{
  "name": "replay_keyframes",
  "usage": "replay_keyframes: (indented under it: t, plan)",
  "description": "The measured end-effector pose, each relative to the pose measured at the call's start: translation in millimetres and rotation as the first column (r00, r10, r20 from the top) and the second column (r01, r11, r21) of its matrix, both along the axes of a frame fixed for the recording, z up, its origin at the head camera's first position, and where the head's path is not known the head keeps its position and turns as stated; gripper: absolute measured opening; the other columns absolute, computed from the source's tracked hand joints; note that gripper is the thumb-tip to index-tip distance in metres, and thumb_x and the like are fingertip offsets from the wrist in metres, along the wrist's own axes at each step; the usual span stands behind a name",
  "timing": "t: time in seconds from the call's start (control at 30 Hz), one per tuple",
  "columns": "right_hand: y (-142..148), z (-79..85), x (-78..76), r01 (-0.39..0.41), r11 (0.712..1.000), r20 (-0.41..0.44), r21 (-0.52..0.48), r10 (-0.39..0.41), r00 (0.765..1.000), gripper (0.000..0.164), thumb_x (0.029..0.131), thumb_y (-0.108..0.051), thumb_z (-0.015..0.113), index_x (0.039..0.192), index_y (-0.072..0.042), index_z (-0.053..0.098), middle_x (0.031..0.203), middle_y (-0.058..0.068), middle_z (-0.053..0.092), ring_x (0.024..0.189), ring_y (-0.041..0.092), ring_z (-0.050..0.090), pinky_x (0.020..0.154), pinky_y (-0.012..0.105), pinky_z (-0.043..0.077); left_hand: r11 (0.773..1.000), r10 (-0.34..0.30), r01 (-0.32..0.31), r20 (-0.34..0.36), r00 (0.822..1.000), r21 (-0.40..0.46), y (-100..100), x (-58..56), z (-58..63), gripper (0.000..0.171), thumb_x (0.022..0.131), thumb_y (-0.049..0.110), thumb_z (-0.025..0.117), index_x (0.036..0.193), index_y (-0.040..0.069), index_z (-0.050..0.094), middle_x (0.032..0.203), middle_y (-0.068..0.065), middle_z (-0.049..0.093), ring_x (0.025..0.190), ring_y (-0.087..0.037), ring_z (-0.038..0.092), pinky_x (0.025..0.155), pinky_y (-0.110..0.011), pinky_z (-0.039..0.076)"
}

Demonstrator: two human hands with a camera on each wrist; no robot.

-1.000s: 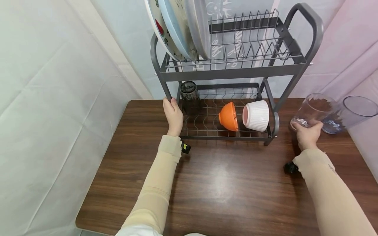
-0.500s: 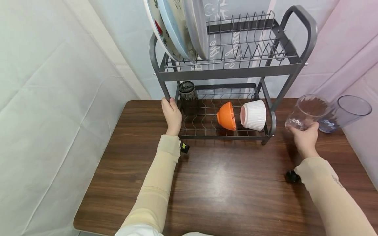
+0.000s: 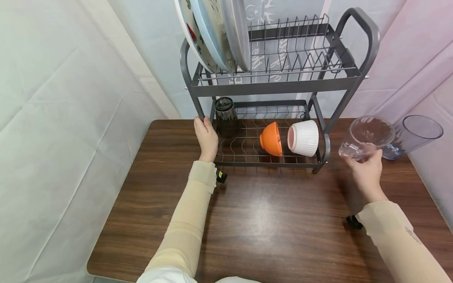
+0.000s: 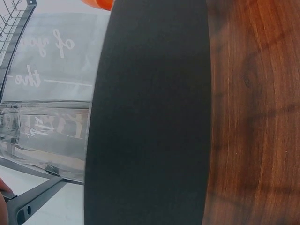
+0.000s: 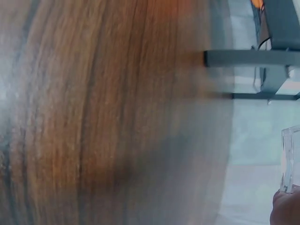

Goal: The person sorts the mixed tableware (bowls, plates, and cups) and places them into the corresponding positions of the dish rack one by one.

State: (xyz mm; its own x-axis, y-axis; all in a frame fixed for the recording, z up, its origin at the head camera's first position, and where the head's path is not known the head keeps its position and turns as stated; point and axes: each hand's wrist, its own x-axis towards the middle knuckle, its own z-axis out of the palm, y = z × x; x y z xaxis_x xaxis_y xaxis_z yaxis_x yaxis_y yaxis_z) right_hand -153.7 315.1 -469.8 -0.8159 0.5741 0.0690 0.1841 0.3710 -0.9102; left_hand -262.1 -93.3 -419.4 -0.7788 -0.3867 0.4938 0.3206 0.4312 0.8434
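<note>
My left hand (image 3: 206, 140) grips the left front post of the dark grey dish rack (image 3: 276, 87); in the left wrist view only a bit of that hand shows at the left edge. At the right, my right hand (image 3: 369, 171) holds a clear drinking glass (image 3: 369, 131) near its base, tilted and raised off the table. The base of this glass (image 5: 287, 159) and a fingertip (image 5: 285, 208) appear in the right wrist view. Just behind it stands a bluish clear glass (image 3: 419, 131), partly hidden by the held one.
On the rack's lower tier are a smoky dark glass (image 3: 226, 116), an orange bowl (image 3: 271, 139) and a white ribbed bowl (image 3: 305, 138). Three plates (image 3: 212, 39) stand upright at the upper tier's left. The brown wood table (image 3: 262, 228) stretches in front; a pale curtain hangs behind.
My right hand has lifted the clear glass off the table and drawn it slightly left and toward me, apart from the bluish glass. The left hand keeps its grip on the rack.
</note>
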Motion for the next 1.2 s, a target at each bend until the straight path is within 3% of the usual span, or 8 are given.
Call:
replay_keyframes:
  t: [0.13, 0.43, 0.67, 0.9, 1.03, 1.2]
  plan:
    - [-9, 9.0, 4.5, -0.035, 0.999, -0.08, -0.008, 0.034, 0.996, 0.069, 0.068, -0.007, 0.071, 0.124, -0.022, 0.034, 0.119, -0.015, 0.037, 0.107, 0.004, 0.045, 0.085, 0.006, 0.037, 1.0, -0.002, 0.002, 0.007, 1.0, 0.002, -1, -0.8, -0.1, 0.028, 0.094, 0.025, 0.033, 0.086, -0.001, 0.038, 0.077, -0.005, 0.031, 0.071, -0.019, 0.034, 0.065, -0.025, 0.03]
    - [-26, 23.9, 12.1, -0.092, 0.995, -0.268, 0.034, 0.098, 0.958, 0.069, 0.064, 0.002, 0.072, 0.121, -0.016, 0.039, 0.117, -0.01, 0.044, 0.102, 0.002, 0.048, 0.082, 0.005, 0.039, 1.0, -0.005, 0.005, 0.002, 1.0, -0.001, -1, -0.8, 0.3, 0.029, 0.094, 0.025, 0.033, 0.085, -0.002, 0.037, 0.077, -0.005, 0.03, 0.07, -0.019, 0.034, 0.064, -0.025, 0.03]
    - [-37, 38.4, 17.9, -0.072, 0.981, -0.258, 0.179, 0.118, 0.959, 0.071, 0.061, 0.001, 0.074, 0.122, -0.018, 0.043, 0.119, -0.011, 0.045, 0.106, 0.001, 0.044, 0.089, 0.009, 0.036, 1.0, -0.001, 0.001, 0.007, 1.0, -0.001, -1, 0.2, 0.2, 0.031, 0.094, 0.028, 0.032, 0.085, -0.002, 0.037, 0.077, -0.005, 0.03, 0.07, -0.018, 0.033, 0.065, -0.024, 0.029]
    - [-46, 51.9, 22.0, -0.074, 0.964, -0.208, 0.255, 0.129, 0.969, 0.072, 0.06, -0.004, 0.076, 0.122, -0.024, 0.045, 0.115, -0.014, 0.043, 0.108, 0.005, 0.041, 0.096, 0.019, 0.03, 1.0, -0.001, 0.001, -0.002, 1.0, -0.003, -1, -0.4, 0.0, 0.038, 0.092, 0.035, 0.03, 0.086, -0.001, 0.038, 0.078, -0.006, 0.032, 0.072, -0.019, 0.034, 0.066, -0.025, 0.03]
    - [-52, 58.4, 24.0, -0.106, 0.951, -0.172, 0.289, 0.16, 0.972, 0.073, 0.061, -0.006, 0.075, 0.124, -0.026, 0.044, 0.117, -0.003, 0.045, 0.111, 0.011, 0.042, 0.096, 0.023, 0.03, 1.0, -0.005, 0.005, -0.001, 1.0, 0.005, -1, -0.2, -0.1, 0.031, 0.093, 0.028, 0.033, 0.086, -0.001, 0.038, 0.078, -0.006, 0.032, 0.071, -0.019, 0.034, 0.065, -0.025, 0.03]
    - [-60, 65.6, 23.7, -0.15, 0.927, -0.186, 0.344, 0.224, 0.957, 0.074, 0.06, -0.006, 0.075, 0.126, -0.022, 0.043, 0.121, 0.009, 0.047, 0.113, 0.018, 0.042, 0.096, 0.025, 0.029, 1.0, -0.013, 0.013, 0.007, 1.0, 0.007, -1, 0.0, 0.1, 0.032, 0.094, 0.03, 0.031, 0.087, -0.001, 0.038, 0.079, -0.007, 0.032, 0.071, -0.019, 0.034, 0.065, -0.025, 0.03]
